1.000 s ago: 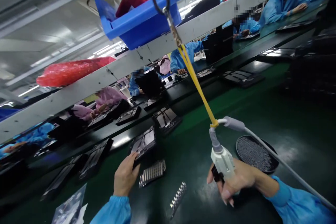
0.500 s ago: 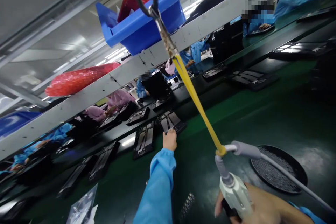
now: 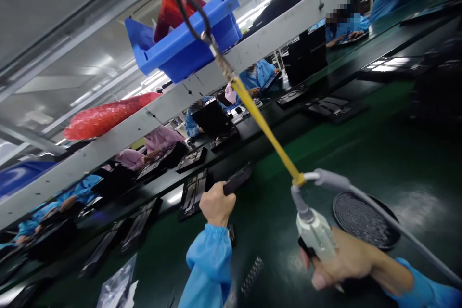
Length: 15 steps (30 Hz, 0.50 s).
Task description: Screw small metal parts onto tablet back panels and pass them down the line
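Your left fingers [image 3: 212, 197] clench the near end of a flat black rigid panel [image 3: 236, 180] at mid-frame, lifted off the green surface [image 3: 361, 154]: light, stiff, gripped by the edge. Your right hand [image 3: 341, 262] clasps the white cable-hung screwdriver [image 3: 315, 231], lower right.

Green bench [image 3: 361, 154], round tray [image 3: 364, 221] (dark), strip [image 3: 251, 276]

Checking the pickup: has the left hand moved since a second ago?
Yes. The left hand went from beside the bench's metal strips out to the conveyor's edge, and now grips a dark panel.
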Tool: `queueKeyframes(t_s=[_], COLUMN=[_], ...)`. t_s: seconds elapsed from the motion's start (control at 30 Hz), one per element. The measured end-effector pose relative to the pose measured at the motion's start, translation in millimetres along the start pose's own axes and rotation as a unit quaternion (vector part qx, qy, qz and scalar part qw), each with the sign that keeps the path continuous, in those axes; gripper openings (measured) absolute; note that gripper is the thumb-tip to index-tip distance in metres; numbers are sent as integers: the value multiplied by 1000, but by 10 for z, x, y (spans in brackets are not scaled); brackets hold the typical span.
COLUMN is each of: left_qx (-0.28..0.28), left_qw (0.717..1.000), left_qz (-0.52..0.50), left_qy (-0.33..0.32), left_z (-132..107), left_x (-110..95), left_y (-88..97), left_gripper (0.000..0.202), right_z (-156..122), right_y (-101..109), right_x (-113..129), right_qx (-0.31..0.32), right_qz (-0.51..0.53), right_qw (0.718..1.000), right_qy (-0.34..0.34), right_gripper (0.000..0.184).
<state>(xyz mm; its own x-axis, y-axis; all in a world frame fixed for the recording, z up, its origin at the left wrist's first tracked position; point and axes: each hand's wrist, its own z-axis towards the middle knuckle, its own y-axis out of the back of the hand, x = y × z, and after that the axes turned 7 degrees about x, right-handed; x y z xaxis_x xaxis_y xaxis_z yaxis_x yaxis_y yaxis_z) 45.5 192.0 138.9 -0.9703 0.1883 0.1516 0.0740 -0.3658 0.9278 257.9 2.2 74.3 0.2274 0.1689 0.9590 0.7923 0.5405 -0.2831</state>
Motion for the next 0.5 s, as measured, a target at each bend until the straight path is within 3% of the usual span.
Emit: queueKeyframes(t_s=[0.07,0.13,0.2,0.27,0.37,0.43,0.5], left_qx=[-104,-202,-226,-189,-82,-7,37], left_qw=[993,963,926,910,913,902,887], left_qz=[-41,-99,-156,-206,-266,-319,-384], left_qy=[-46,-151,-258,-305,-298,-289,-253], left_z=[-387,-820,-1271,-1712,-2244,-2406,-2362], left_x=[-4,-44,-125,-232,-379,-431,-442], left_y=[60,80,62,3,-137,-245,-356], left_gripper=[37,38,43,46,47,49,49], right_z=[-136,-264,-360,-422,-476,-492,-486], right_y=[75,160,256,366,543,639,700], right_x=[122,238,330,386,395,368,335], right_qx=[-54,-144,-256,-343,-421,-448,-463], right_qz=[-12,-16,-26,-46,-79,-90,-87], right_qw=[998,986,958,924,882,865,854], right_qy=[36,77,123,162,196,207,220], right_gripper=[37,35,34,34,31,28,27])
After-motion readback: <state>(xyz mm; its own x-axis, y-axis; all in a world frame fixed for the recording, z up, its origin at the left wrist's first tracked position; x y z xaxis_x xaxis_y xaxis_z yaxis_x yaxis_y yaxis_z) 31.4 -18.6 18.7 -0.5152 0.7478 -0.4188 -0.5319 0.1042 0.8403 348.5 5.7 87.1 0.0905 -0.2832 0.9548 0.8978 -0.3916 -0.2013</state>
